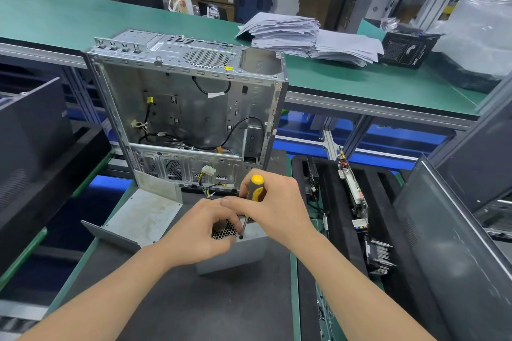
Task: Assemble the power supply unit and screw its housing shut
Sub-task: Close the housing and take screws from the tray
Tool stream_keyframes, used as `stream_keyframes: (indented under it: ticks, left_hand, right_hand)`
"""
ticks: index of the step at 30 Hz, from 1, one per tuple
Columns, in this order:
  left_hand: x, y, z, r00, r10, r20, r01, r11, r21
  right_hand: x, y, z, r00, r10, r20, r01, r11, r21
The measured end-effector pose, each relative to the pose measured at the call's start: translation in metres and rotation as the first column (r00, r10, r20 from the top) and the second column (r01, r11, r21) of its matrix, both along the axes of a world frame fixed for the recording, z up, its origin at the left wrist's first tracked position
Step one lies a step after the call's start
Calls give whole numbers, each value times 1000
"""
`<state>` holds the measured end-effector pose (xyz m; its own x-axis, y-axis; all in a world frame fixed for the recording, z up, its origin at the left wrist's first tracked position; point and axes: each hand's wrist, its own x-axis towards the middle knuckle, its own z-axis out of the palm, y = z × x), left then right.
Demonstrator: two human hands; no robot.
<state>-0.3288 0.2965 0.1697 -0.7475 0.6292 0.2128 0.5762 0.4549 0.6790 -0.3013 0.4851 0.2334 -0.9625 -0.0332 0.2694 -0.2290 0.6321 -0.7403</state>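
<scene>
On dark mat (194,299) | right hand (277,207) grips yellow-black screwdriver (256,188) | left hand (199,232) curled on honeycomb grille (224,230), hold unclear

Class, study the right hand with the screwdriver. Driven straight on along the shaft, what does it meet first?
The right hand, gripping the screwdriver, aims down at the power supply housing; the tip would meet its top beside the honeycomb grille, probably at a screw.

Head camera looks down, seemingly close, over the bench (177,307).
</scene>
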Motion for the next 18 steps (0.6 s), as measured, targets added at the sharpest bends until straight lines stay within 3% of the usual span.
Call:
stream_keyframes:
  ticks: [3,6,11,18]
  left_hand:
    - [-1,1,1,999,-25,-22,26,999,31]
    - [-2,2,-1,998,-37,-43,38,998,39]
    - [-1,4,-2,999,-20,-39,22,998,55]
    - [-1,4,0,1000,-14,-4,14,999,50]
  right_hand:
    - [0,8,3,976,205,68,-200,977,-71]
    - [-2,19,4,917,372,142,-371,928,-37]
    - [0,14,-1,961,254,112,-243,965,-102]
    - [3,10,-6,992,97,74,-96,995,-22]
